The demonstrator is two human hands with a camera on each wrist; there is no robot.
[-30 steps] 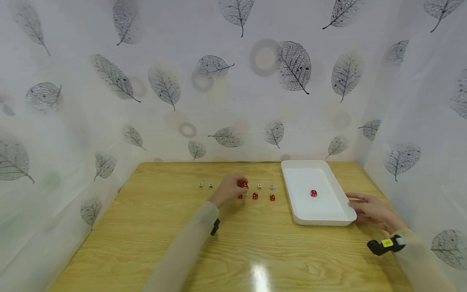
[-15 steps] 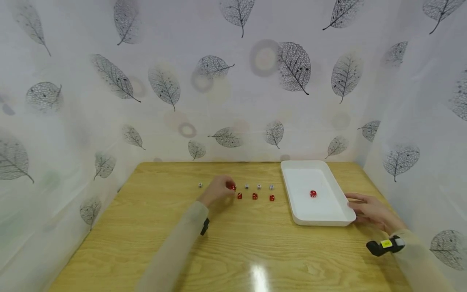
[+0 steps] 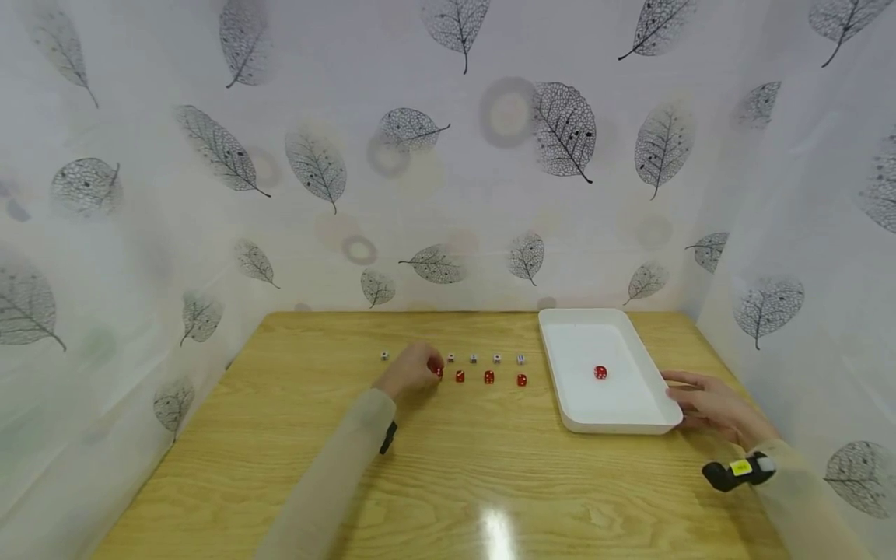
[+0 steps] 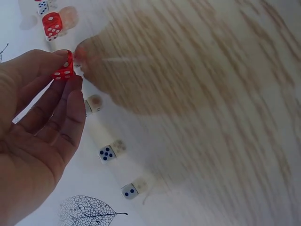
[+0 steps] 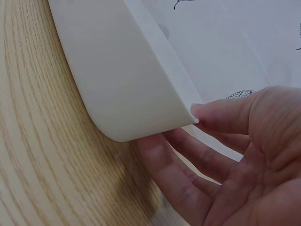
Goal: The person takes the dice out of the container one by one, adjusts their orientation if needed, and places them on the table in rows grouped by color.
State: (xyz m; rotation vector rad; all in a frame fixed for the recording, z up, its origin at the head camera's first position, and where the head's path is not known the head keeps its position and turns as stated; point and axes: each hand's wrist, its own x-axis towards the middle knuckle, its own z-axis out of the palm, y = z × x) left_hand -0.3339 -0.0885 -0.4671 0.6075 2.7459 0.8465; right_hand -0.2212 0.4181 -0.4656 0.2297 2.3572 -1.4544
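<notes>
My left hand (image 3: 409, 372) pinches a red die (image 4: 64, 67) between thumb and fingers, at the left end of a front row of red dice. Whether that die touches the table is hard to tell. Just right of it lies another red die (image 3: 460, 376), followed by a third (image 3: 489, 377) and a fourth red die (image 3: 521, 380). On the right, my right hand (image 3: 721, 404) holds the near right side of a white tray (image 3: 588, 334), thumb at the rim and fingers against its underside. One red die (image 3: 600, 372) rests inside the tray.
Behind the red dice runs a row of small white dice, among them a far-left white die (image 3: 384, 355) and one nearest the tray (image 3: 520, 359). My left hand hides part of that row. A leaf-patterned curtain (image 3: 448, 194) borders the wooden table (image 3: 448, 467).
The left hand has moved left and slightly nearer with its red die, from over the white row to the left end of the red row. The right hand and tray stay practically still.
</notes>
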